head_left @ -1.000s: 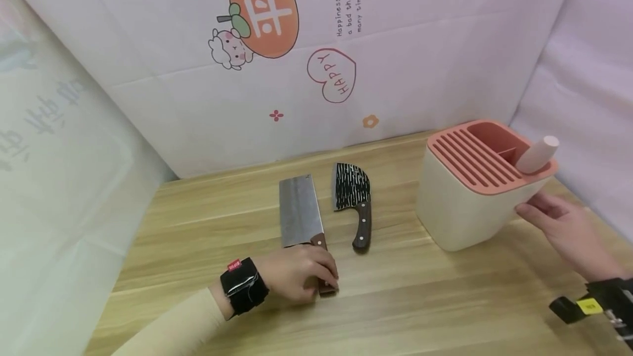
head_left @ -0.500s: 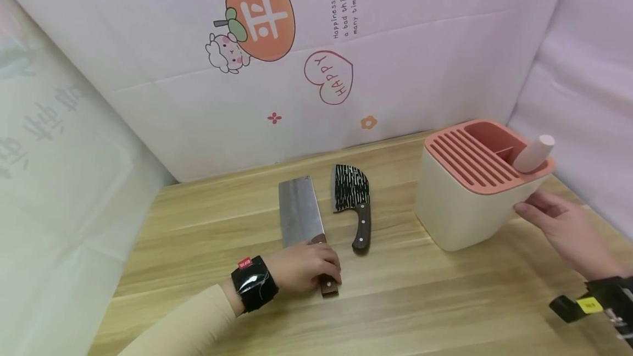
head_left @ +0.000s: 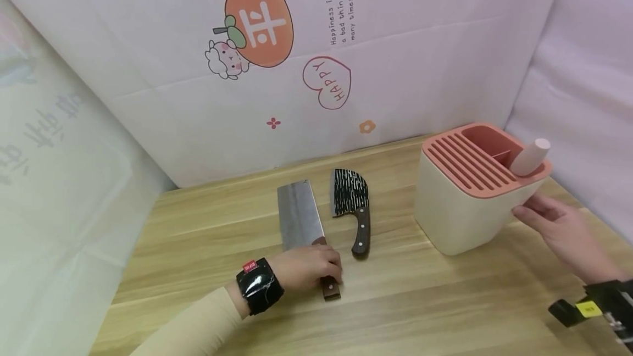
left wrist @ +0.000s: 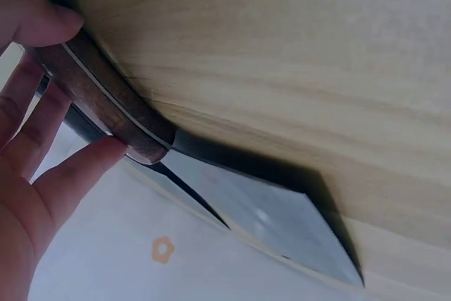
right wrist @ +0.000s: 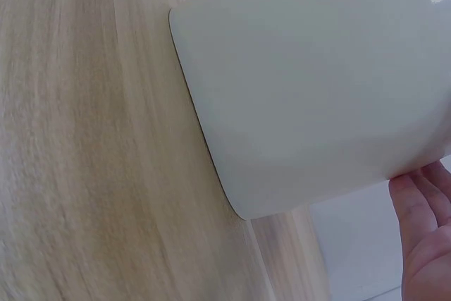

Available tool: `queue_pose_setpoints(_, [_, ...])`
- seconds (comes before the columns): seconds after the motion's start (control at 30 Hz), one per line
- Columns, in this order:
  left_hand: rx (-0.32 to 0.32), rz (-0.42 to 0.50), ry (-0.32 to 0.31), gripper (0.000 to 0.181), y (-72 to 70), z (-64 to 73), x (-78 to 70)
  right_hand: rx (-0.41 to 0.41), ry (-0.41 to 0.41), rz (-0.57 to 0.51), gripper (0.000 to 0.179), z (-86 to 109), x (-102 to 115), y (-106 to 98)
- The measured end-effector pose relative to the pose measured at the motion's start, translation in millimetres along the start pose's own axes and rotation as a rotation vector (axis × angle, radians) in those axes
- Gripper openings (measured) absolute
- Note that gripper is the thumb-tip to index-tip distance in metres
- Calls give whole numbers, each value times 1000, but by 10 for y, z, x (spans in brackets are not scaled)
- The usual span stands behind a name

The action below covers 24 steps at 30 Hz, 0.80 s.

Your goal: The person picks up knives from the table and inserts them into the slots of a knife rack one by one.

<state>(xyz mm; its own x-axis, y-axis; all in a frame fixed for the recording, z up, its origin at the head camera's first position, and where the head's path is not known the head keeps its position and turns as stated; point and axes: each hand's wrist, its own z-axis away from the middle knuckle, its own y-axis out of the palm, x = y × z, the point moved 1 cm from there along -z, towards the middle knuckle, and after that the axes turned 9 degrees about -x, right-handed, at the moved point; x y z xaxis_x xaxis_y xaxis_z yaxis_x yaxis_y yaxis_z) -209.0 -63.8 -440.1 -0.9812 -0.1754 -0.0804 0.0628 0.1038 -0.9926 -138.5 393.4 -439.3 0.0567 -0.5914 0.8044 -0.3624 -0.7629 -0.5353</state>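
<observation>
On the table lies a wide cleaver (head_left: 298, 216), its blade toward the back wall. My left hand (head_left: 309, 267) grips its brown wooden handle (left wrist: 106, 96), thumb on one side and fingertips on the other in the left wrist view. Just right of it is a smaller knife (head_left: 350, 191) with a black-and-white patterned blade and a dark riveted handle. My right hand (head_left: 561, 229) touches the side of a cream knife holder (head_left: 455, 229) with fairly straight fingers (right wrist: 414, 209). A pale pink handle (head_left: 531, 157) sticks up from the holder's slotted coral top.
The wooden tabletop (head_left: 395, 301) meets a white printed cloth (head_left: 420, 59) at the back. More cloth hangs at the left and right sides. The holder stands near the table's right side.
My left hand has shifted slightly up the cleaver's handle and closed round it. The cleaver has barely moved. My right hand stays at the holder; the head view has tilted slightly.
</observation>
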Motion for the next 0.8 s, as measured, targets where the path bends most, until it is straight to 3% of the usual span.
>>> queue_pose_setpoints(0.23, [-8, -85, 9, 30, -64, 23, -32, 18, 27, 52, 57, 14, -5, -18])
queue_pose_setpoints(0.43, [-50, -106, 5, 32, -214, 55, -56, 13, 22, 43, 56, 21, -2, -13])
queue_pose_setpoints(0.57, [-103, -79, 10, 34, -347, 59, -78, 17, 37, 70, 57, 10, -1, -13])
queue_pose_setpoints(0.8, [-238, -75, 35, 29, -512, 78, -141, -3, 12, 16, 53, -1, 8, -10])
